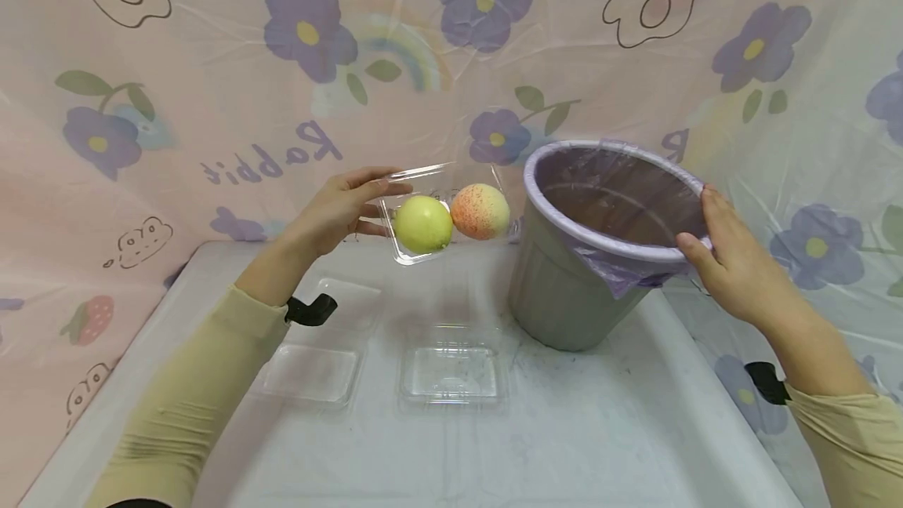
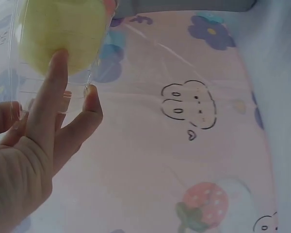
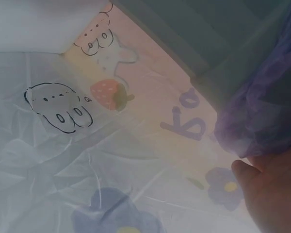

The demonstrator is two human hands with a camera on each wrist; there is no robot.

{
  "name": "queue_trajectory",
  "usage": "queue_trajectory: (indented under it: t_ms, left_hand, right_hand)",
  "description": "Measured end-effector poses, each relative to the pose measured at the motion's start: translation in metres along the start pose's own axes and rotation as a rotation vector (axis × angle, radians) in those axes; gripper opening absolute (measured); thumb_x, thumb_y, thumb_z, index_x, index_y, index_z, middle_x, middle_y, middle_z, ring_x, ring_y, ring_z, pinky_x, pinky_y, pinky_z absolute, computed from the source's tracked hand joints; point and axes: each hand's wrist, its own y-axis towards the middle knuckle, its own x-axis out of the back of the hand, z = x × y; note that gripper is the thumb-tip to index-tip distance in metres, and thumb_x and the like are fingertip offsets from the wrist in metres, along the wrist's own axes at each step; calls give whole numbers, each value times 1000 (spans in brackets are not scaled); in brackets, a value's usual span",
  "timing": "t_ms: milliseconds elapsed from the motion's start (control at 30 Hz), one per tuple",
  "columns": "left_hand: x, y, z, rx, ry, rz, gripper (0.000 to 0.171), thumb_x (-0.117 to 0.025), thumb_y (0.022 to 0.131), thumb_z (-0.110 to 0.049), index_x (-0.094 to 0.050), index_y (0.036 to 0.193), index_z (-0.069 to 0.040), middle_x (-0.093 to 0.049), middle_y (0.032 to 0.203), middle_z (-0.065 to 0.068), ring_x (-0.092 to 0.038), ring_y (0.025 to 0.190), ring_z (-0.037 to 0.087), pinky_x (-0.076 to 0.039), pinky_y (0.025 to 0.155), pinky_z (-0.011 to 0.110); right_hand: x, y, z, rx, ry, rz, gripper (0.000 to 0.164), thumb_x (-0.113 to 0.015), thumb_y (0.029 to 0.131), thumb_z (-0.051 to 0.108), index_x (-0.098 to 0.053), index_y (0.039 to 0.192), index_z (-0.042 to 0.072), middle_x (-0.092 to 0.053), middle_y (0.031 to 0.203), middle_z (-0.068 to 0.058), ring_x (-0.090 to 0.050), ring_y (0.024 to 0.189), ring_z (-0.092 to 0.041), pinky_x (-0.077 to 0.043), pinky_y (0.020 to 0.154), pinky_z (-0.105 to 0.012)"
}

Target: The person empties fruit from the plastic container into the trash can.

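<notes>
My left hand (image 1: 335, 210) holds a clear plastic box (image 1: 409, 259) by its left end, raised above the table. Inside it a yellow-green fruit (image 1: 423, 224) lies beside a red-speckled peach (image 1: 480, 212). In the left wrist view the thumb and fingers pinch the end of the box, close under the yellow-green fruit (image 2: 63, 29). My right hand (image 1: 741, 265) grips the right side of the rim of a grey trash bin (image 1: 564, 296), thumb outside the near edge. The bin leans to the right, and a purple bag (image 1: 621, 269) lines it and folds over the rim.
Several clear plastic trays lie on the white-covered table (image 1: 353, 461): one tray (image 1: 455, 373) in the middle, another tray (image 1: 310, 373) to its left, and a fainter one behind that. A patterned curtain (image 1: 233, 61) hangs behind and at both sides.
</notes>
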Motion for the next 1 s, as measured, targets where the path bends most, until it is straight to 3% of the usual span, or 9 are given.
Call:
queue_trajectory:
  t_ms: [200,433,667,867,1000]
  left_hand:
    - [-4,0,-23,-40,-34,-56,40,-50,111,-21,-53,150,-11,-57,149,16,-74,99,27,-65,80,38]
    - [-20,10,-52,-61,-100,-87,37,-53,110,-21,-57,147,-15,-61,146,12,-73,97,30,-65,81,39]
    - [-46,28,-84,-74,-158,-110,36,-56,109,-16,-62,144,-17,-63,143,13,-73,94,31,-65,78,38]
    - [-71,42,-106,-95,-139,-90,35,-56,109,-16,-65,142,-18,-65,138,10,-65,81,30,-65,77,37]
    - [-87,53,-115,-103,-122,-75,32,-57,109,-17,-67,139,-19,-66,136,7,-59,84,32,-65,79,38]
  right_hand:
    - [1,-1,0,-4,-5,4,73,-37,113,31,-3,160,-13,-2,167,-37,1,157,-48,5,129,-48]
    - [1,-1,1,-6,-4,0,73,-37,113,30,-3,160,-13,-3,166,-37,1,157,-48,5,129,-48]
    - [1,-2,1,-14,-9,8,72,-37,113,30,-2,160,-13,-2,167,-36,2,157,-47,6,129,-48]
    - [1,-2,0,-5,-8,-1,72,-37,113,30,-4,160,-13,-3,167,-37,0,157,-48,5,130,-48]
    - [0,-1,0,-3,-3,-3,72,-38,113,29,-4,160,-14,-3,167,-37,0,157,-48,4,130,-48]
